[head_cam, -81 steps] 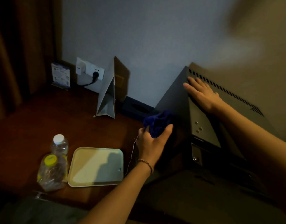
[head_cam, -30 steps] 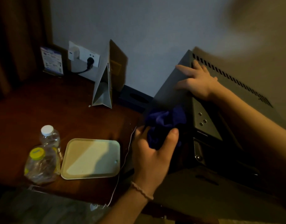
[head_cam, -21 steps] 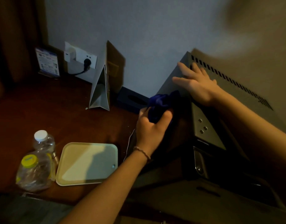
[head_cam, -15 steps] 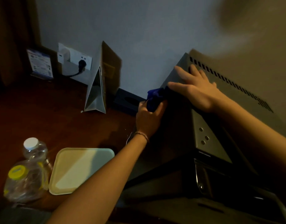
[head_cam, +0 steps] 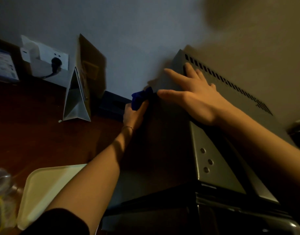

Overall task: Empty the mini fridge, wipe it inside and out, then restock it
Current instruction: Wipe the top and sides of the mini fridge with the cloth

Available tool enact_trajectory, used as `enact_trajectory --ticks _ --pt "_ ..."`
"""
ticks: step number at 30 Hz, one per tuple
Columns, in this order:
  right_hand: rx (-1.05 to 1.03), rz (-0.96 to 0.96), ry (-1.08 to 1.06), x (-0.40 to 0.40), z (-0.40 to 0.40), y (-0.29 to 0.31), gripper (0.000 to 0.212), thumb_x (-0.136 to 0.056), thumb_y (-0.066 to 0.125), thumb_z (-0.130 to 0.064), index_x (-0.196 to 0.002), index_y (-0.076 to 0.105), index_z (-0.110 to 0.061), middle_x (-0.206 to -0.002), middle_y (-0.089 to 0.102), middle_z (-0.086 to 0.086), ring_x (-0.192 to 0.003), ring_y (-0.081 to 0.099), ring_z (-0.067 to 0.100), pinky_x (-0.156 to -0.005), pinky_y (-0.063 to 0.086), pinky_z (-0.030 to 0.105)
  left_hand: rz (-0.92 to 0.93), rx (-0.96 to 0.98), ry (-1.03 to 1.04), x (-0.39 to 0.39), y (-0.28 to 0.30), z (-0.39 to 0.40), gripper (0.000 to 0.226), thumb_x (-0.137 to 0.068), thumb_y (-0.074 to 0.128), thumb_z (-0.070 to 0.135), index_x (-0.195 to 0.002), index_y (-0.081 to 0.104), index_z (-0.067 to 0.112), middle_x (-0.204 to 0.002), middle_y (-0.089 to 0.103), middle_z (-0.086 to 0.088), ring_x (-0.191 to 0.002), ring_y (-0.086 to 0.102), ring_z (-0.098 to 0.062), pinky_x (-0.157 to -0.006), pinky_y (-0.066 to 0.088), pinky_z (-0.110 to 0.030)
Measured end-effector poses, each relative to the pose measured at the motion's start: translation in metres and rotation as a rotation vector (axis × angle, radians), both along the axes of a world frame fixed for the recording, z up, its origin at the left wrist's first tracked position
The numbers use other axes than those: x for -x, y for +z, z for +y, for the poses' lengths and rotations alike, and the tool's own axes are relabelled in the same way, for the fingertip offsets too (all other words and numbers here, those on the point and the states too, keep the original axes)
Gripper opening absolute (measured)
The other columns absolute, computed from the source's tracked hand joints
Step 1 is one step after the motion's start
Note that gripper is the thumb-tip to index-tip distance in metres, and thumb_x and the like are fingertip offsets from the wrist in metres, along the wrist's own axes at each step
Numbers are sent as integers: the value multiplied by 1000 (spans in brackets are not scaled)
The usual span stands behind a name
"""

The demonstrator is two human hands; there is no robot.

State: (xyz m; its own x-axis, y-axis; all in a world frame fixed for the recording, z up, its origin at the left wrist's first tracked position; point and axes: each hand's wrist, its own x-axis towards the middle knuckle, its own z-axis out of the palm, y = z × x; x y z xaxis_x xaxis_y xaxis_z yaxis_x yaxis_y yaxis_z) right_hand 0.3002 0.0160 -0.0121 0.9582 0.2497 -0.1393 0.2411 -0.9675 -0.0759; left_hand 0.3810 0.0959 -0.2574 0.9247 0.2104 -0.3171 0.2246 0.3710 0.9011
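A: Where is the mini fridge (head_cam: 213, 102)?

B: It fills the frame from about three to five o'clock, a grey box standing on the dark wooden desk (head_cam: 35, 129), back edge near the wall, a row of vent slots along its top.

A: And the hands?

B: The right hand (head_cam: 195, 97) lies flat on the fridge top, fingers straight and spread, thumb over the left top edge. The left hand (head_cam: 134, 116) is curled round a blue cloth (head_cam: 140, 98) and presses it against the fridge's left side, near the upper rear corner, just below the right thumb.

A: Anything else?

B: At seven o'clock a pale tray (head_cam: 47, 187) lies on the desk, with clear plastic bottles (head_cam: 0, 192) touching its left edge. At ten o'clock a folded paper bag (head_cam: 78, 99) stands beside a wall socket (head_cam: 49, 60) with a black plug in it.
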Motion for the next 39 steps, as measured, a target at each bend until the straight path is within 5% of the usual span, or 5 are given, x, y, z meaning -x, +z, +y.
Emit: enact_trajectory --ticks 8,14,18,25,39 --pt "11 -3 7 1 0 0 90 -68 40 -73 -153 16 -54 -167 -11 -1 -153 -13 26 -118 -6 65 7 -40 -18 34 -22 -2 79 -67 70 77 -116 58 16 -102 70 -9 -89 70 -27 -85 55 -45" --pt "26 -18 14 -3 -2 -1 87 -75 55 -60 -153 17 -54 -168 -10 1 -153 -11 28 -117 -3 66 20 1 73 98 -12 -2 54 -70 79 55 -107 60 20 -103 65 3 -103 61 -16 -87 47 -28" --pt "15 -31 16 -4 -3 -1 83 -83 60 -52 -153 18 -52 -168 -8 2 -153 -10 29 -118 -3 66 62 59 106 129 -2 -5 89 -46 74 71 -119 58 23 -113 67 -5 -103 66 -23 -92 54 -46" --pt "10 -44 -9 0 -1 1 79 -90 62 -42 -155 16 -48 -168 -7 3 -153 -9 31 -118 -3 66 -63 1 92 184 17 -7 39 -73 78 55 -95 51 37 -105 64 2 -91 63 -10 -68 45 -20" --pt "24 -36 14 5 -4 0 84 -87 57 -56 -156 10 -46 -167 -9 7 -152 -11 35 -116 -1 68 -80 -2 87 199 42 -3 71 -49 67 76 -101 60 28 -113 63 -11 -99 65 -27 -96 50 -51"
